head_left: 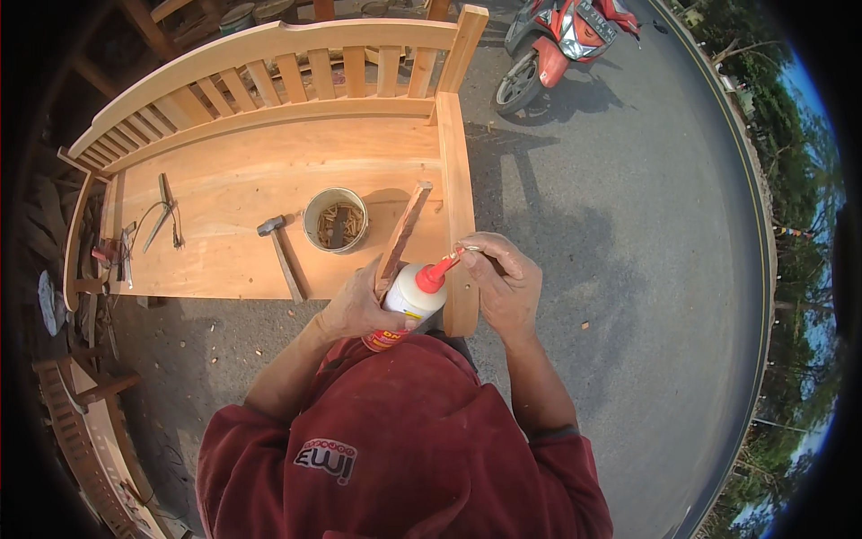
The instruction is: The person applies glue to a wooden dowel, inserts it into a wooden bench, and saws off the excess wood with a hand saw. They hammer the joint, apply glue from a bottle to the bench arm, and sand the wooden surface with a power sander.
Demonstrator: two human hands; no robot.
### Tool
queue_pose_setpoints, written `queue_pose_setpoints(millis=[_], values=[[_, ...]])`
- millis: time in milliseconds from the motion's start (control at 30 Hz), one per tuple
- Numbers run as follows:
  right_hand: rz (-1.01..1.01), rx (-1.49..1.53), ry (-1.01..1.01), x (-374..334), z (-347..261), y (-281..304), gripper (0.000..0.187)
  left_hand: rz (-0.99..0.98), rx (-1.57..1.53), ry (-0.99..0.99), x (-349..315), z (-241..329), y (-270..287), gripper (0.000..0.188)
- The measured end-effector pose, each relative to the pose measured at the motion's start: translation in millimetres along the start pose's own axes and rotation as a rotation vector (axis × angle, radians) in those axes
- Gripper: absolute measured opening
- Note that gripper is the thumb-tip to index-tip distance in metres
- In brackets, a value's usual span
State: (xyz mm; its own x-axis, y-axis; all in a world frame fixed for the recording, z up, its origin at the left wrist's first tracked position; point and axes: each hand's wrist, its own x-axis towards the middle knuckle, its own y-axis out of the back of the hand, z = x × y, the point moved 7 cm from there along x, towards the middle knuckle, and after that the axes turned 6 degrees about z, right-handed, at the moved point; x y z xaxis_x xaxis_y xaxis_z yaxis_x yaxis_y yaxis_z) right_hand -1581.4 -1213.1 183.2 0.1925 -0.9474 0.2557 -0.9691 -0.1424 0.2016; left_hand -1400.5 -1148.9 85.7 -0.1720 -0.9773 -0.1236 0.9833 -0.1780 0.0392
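My left hand (353, 307) is wrapped round a white glue bottle (415, 295) with a red pointed nozzle (432, 277), tilted up to the right. A narrow, rough-edged wooden strip (409, 225) rises from the same hand, between it and the bottle. At the nozzle's tip my right hand (507, 286) is closed in a pinch; whether a small cap sits between the fingers is too small to tell. Just beneath the bottle and nozzle runs the armrest (456, 171) of a pale wooden bench (242, 162).
On the bench seat stand a round bucket (310, 220) of small wooden pieces and, beside it, a hammer (285, 260). Further left lies a dark metal tool (163, 211). A red motorbike (557, 49) is parked on the asphalt at the far right. Another slatted piece (76, 422) lies lower left.
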Motion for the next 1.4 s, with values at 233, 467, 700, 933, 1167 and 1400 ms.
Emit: queue_pose_setpoints(millis=[233,467,700,933,1167,1400], values=[[-0.205,-0.040,-0.049,1,3,-3,0.012,-0.007,-0.057,0.030,-10,-18,-4,0.084],[-0.420,-0.281,-0.043,-3,-20,-20,0.011,-0.020,-0.224,0.099,-24,-27,-18,0.074],[-0.122,0.062,-0.061,-11,-2,-19,0.040,0.153,-0.154,-0.001,-32,-17,-2,0.076],[-0.313,0.071,-0.430,-57,84,-82,0.086,0.390,0.263,-0.025,-15,-58,10,0.074],[-0.203,-0.193,-0.388,-30,211,-107,0.072,0.787,0.401,0.053,-31,-134,47,0.062],[-0.011,-0.458,-0.198,21,378,-148,0.079,1.173,0.383,0.793,-294,-294,49,0.039]])
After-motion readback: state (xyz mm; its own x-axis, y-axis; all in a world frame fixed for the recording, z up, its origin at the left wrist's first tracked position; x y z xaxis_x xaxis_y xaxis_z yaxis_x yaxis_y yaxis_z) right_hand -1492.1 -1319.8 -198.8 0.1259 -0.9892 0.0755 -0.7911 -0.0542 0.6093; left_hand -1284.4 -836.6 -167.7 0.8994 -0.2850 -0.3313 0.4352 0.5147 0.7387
